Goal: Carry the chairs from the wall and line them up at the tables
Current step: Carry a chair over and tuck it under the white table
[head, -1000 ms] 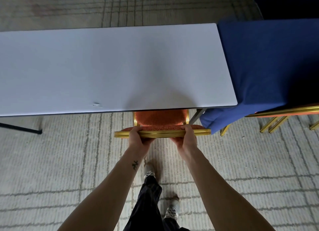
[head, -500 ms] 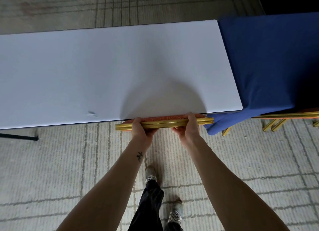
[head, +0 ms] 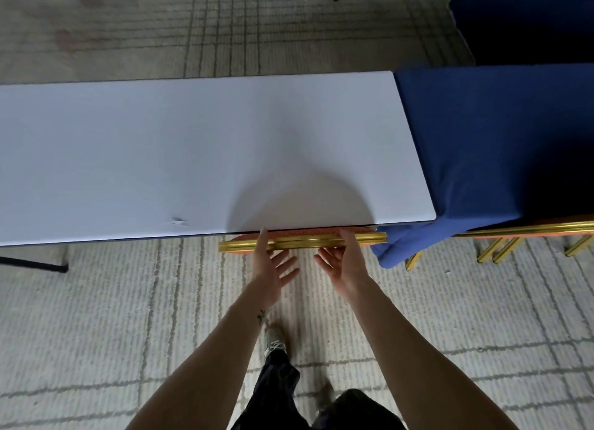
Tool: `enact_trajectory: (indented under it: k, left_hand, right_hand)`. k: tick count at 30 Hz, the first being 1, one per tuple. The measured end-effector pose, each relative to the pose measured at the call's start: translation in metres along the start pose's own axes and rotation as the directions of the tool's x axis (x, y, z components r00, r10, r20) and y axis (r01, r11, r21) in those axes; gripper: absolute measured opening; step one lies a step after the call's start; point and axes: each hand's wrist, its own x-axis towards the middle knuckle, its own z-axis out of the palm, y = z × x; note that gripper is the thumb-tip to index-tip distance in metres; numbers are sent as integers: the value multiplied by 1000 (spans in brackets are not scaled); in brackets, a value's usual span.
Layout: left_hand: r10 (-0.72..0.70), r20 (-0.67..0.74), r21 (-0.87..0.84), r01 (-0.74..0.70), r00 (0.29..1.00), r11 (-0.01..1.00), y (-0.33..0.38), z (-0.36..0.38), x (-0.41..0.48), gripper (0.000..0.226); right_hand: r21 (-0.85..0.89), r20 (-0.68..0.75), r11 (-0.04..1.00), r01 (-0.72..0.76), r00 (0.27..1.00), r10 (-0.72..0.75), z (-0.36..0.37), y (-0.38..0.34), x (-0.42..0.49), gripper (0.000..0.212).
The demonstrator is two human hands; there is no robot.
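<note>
Both hands have let go of the chair, which they were gripping by its gold top rail half a second ago; the left hand and right hand now hover just behind that rail, fingers spread and straight, holding nothing, with only the thumbs reaching up to it; this chair looks placed, pushed in under the near edge of the white tabletop close to its right end; a second chair stands alongside at the blue cloth; the left stretch shows no chair, so more probably remain to fetch; of the chair only the rail and a strip of orange upholstery show.
</note>
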Motion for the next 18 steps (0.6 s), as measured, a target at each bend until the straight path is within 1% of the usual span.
enact_trajectory:
  k: [2, 7, 10, 12, 15, 18]
  left_hand:
    - [12, 35, -2, -12, 999, 1000, -12, 4, -20, 65]
    - [166, 38, -79, -163, 985, 984, -35, 0, -78, 51]
    - [240, -33, -181, -242, 970, 953, -55, -14, -111, 45]
    - [283, -88, -259, -296, 955, 919, -71, -25, -134, 45]
    - [359, -197, -355, -408, 912, 841, -104, -53, -168, 47]
    - [376, -292, -427, -472, 879, 771, -133, -81, -208, 47]
  right_hand:
    - [-27, 58, 1000, -6, 998, 8, -4, 3, -16, 36]
    - [-66, 203, 996, -65, 976, 77, -12, 7, -50, 26]
    - [-162, 305, 982, -99, 941, 145, -20, 9, -75, 33]
    - [-231, 362, 967, -105, 913, 186, -26, 9, -93, 32]
    - [-325, 431, 936, -137, 859, 276, -35, 17, -125, 35]
    - [-436, 476, 886, -156, 796, 374, -40, 36, -155, 41]
